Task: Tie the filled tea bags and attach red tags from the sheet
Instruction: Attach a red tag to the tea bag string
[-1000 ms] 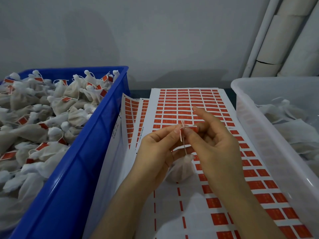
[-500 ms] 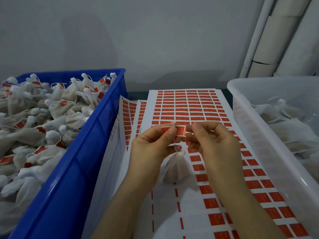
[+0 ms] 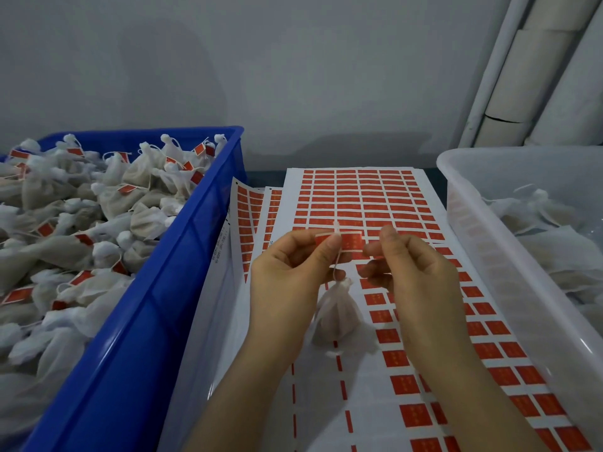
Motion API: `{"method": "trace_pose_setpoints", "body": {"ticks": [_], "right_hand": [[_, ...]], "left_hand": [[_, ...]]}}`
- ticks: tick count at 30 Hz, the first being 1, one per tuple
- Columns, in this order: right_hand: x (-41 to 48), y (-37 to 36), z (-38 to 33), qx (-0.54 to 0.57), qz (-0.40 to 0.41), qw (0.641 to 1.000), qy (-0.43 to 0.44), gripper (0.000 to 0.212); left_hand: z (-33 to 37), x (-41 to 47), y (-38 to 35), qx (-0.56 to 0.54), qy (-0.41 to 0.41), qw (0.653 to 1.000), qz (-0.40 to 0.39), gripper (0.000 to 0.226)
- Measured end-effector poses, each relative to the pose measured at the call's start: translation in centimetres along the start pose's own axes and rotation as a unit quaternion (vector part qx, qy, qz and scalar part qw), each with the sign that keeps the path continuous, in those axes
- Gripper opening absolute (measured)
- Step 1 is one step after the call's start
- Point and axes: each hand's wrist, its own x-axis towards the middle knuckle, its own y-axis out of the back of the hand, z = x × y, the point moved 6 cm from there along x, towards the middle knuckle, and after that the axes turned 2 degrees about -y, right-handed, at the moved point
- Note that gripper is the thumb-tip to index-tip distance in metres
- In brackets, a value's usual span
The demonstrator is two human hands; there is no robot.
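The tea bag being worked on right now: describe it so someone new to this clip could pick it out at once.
Between the blue crate and the clear tub lies a sheet of red tags. Above it the hands meet, and the tea bag dangles by its string from the left hand. Unlike the bags heaped in the bins, it hangs alone in the air, with an unfolded red tag on its string.

A grey wall (image 3: 261, 76) stands behind, and pale cardboard tubes (image 3: 535, 76) lean against it at the far right corner.
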Motion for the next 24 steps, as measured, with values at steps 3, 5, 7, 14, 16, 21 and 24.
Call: {"method": "trace_pose_setpoints", "body": {"ticks": [3, 5, 7, 14, 16, 21, 24], "right_hand": [[-0.3, -0.6, -0.9, -0.018, -0.029, 0.999, 0.034, 0.02], [-0.5, -0.9, -1.2, -0.039, -0.041, 0.997, 0.055, 0.014], [-0.6, -0.8, -1.2, -0.04, -0.041, 0.996, 0.063, 0.011], [-0.4, -1.0, -0.8, -0.03, -0.07, 0.996, 0.054, 0.017], [-0.4, -1.0, -0.8, -0.045, -0.068, 0.995, 0.062, 0.017], [-0.3, -1.0, -0.8, -0.05, -0.086, 0.993, 0.058, 0.014], [-0.3, -1.1, -0.9, -0.032, -0.104, 0.993, 0.054, 0.014]], "left_hand": [[0.0, -0.1, -0.1, 0.001, 0.001, 1.0, -0.008, 0.015], [0.0, -0.1, -0.2, -0.003, 0.002, 1.0, -0.021, 0.015], [0.0, -0.1, -0.3, -0.008, 0.002, 0.999, -0.036, 0.016], [0.2, 0.0, -0.3, 0.002, -0.017, 0.998, -0.066, 0.01], [-0.1, 0.0, -0.4, 0.012, 0.0, 0.997, -0.071, 0.009], [-0.8, -0.3, -0.9, 0.011, 0.049, 0.992, -0.116, 0.024], [-0.7, -0.4, -1.0, -0.021, 0.062, 0.988, -0.137, 0.022]]}}
